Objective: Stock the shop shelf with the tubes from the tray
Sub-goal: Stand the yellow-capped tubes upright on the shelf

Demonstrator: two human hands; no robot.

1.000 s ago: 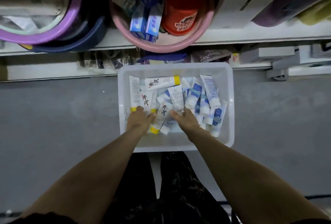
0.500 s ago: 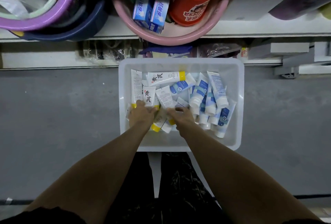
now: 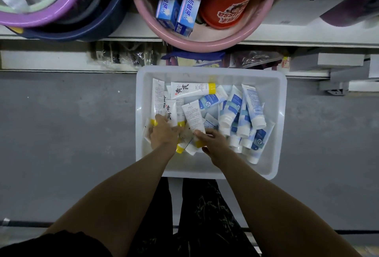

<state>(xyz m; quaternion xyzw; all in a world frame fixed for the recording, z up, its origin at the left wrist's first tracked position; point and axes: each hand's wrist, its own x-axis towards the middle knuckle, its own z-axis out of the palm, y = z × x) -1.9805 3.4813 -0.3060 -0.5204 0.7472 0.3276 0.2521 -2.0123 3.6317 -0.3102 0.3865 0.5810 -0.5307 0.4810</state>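
Tray (image 3: 282,125) sits on the grey floor (image 3: 61,133), its far rim close against the foot of the shelf (image 3: 51,60). Open floor lies on both sides of it. The near rim is just ahead of the person's dark trousers (image 3: 205,215). A pink basin (image 3: 184,41) juts past the upper shelf lip, over the tray's far rim; it holds blue toothpaste boxes (image 3: 185,13) and a red cup (image 3: 225,4). A purple basin (image 3: 41,19) sits further left. Inside the tray, a strip of bare bottom runs along the near wall; the pile fills the rest.

Both bare forearms reach in from the near side and converge. Left hand (image 3: 164,134) lies knuckles up over the caps of the yellow-capped tubes (image 3: 190,90) on the tray's left side, fingers bent down into the pile. I cannot tell whether they have closed on one. Right hand (image 3: 214,141) is just beside it, thumb and fingers pinching a printed white tube (image 3: 191,116) near its yellow cap; the tube slants up and left from the hand.

Tray is translucent white plastic, glossy, with rounded corners. Tubes are the soft squeeze kind, with flat crimped tails and round caps. The left group is white with black characters. The blue-and-white tubes (image 3: 248,111) are heaped on the right, white caps toward the near wall. Floor is matte and lightly speckled.
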